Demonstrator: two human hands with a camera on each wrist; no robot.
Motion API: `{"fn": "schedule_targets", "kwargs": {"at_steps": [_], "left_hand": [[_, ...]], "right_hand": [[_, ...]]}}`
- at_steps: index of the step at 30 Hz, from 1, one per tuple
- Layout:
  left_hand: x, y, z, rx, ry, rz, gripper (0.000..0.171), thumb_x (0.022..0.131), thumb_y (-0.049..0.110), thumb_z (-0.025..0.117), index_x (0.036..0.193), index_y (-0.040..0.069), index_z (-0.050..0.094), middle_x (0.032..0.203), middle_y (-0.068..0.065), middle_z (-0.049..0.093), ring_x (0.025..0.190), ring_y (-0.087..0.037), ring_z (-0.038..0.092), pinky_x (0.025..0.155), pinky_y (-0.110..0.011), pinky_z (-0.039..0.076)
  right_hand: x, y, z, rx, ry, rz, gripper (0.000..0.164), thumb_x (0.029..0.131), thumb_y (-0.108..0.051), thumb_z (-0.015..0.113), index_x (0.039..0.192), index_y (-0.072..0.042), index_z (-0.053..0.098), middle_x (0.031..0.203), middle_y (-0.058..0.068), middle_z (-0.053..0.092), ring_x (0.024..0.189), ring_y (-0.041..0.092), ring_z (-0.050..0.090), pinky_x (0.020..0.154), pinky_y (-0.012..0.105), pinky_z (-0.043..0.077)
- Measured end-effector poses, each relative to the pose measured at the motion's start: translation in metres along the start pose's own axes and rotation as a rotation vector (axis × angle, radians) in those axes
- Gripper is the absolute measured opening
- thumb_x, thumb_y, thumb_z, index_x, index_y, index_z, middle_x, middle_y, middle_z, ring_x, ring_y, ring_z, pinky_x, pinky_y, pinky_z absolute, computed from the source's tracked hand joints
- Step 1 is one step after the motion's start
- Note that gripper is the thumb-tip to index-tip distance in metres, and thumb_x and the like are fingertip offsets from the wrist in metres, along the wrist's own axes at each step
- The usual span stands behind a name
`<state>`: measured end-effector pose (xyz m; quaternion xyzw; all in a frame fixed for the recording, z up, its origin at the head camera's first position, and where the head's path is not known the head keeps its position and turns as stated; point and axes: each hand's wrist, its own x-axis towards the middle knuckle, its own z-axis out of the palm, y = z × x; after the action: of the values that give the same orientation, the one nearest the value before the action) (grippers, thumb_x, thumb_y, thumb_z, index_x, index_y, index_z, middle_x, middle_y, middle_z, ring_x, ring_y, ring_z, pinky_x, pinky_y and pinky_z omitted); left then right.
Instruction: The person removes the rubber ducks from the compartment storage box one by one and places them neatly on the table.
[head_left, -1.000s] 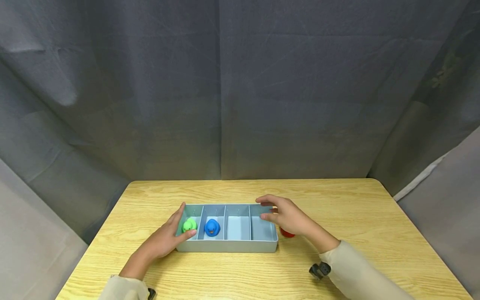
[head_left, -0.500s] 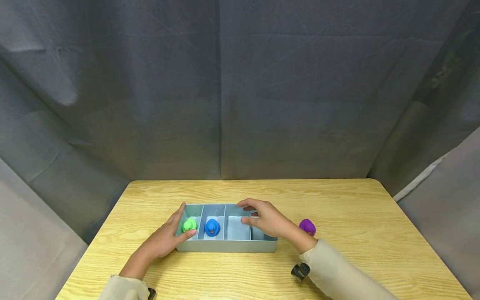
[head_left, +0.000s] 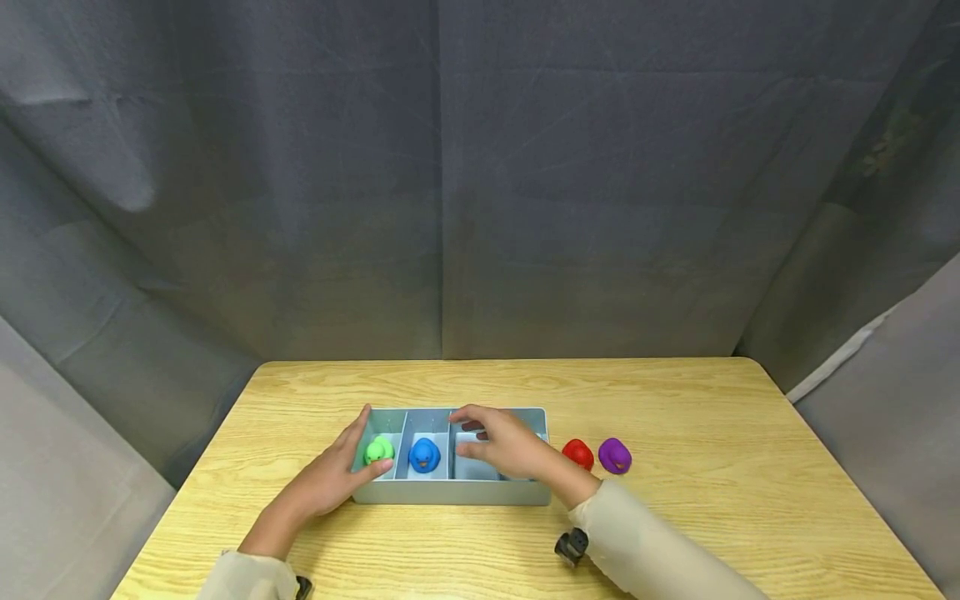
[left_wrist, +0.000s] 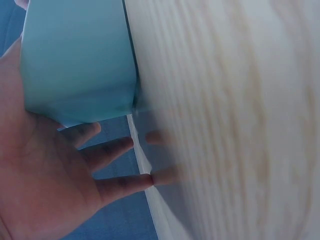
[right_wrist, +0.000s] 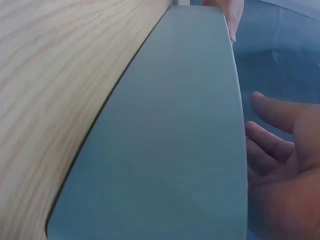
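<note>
A pale blue-grey tray (head_left: 450, 493) with compartments side by side sits on the table. The leftmost compartment holds a green rubber duck (head_left: 378, 451), and a blue rubber duck (head_left: 424, 456) sits in the one beside it. My left hand (head_left: 333, 473) rests against the tray's left end, thumb over the rim; the left wrist view shows its other fingers straight and spread. My right hand (head_left: 498, 442) hovers over the right part of the tray, fingers loosely bent and holding nothing, hiding part of the compartments below. In the right wrist view, it is beside the tray's rim.
To the right of the tray, a red rubber duck (head_left: 578, 454), partly covered by my right wrist, and a purple rubber duck (head_left: 615, 456) stand on the wooden table (head_left: 712, 500). Grey curtains (head_left: 480, 208) hang behind the table's far edge and along its sides.
My right hand has moved left, from above the rightmost compartment to over the third one. The red and purple ducks have come into sight behind it. The left hand has stayed still.
</note>
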<state>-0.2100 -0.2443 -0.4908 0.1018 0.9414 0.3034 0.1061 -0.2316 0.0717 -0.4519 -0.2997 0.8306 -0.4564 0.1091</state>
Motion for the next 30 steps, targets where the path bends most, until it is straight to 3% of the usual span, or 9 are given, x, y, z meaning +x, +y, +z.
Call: {"fn": "schedule_targets", "kwargs": {"at_steps": [7,18,30], "left_hand": [[0.001,0.0,0.0,-0.005,-0.004,-0.014,0.1,0.098,0.065,0.056,0.167,0.027,-0.006,0.173,-0.015,0.006,0.154,-0.048,0.019,0.115,-0.072,0.024],[0.002,-0.001,0.0,-0.005,-0.011,-0.01,0.099,0.099,0.065,0.055,0.166,0.03,-0.008,0.173,-0.015,0.006,0.153,-0.049,0.02,0.114,-0.073,0.025],[0.001,-0.003,0.0,-0.009,-0.011,-0.004,0.099,0.099,0.065,0.054,0.166,0.03,-0.009,0.173,-0.015,0.006,0.153,-0.049,0.02,0.114,-0.074,0.025]], "right_hand": [[0.009,-0.003,0.014,-0.054,-0.036,0.007,0.045,0.097,-0.01,0.073,0.14,-0.003,0.059,0.142,0.015,0.062,0.131,0.038,0.059,0.108,0.053,0.047],[0.021,-0.006,0.029,-0.2,-0.021,0.035,0.048,0.095,-0.02,0.077,0.14,-0.009,0.062,0.142,0.008,0.063,0.134,0.031,0.057,0.109,0.051,0.047],[0.033,-0.004,0.045,-0.233,-0.019,0.066,0.054,0.095,-0.023,0.077,0.144,-0.01,0.059,0.146,0.007,0.061,0.137,0.03,0.055,0.112,0.049,0.044]]}}
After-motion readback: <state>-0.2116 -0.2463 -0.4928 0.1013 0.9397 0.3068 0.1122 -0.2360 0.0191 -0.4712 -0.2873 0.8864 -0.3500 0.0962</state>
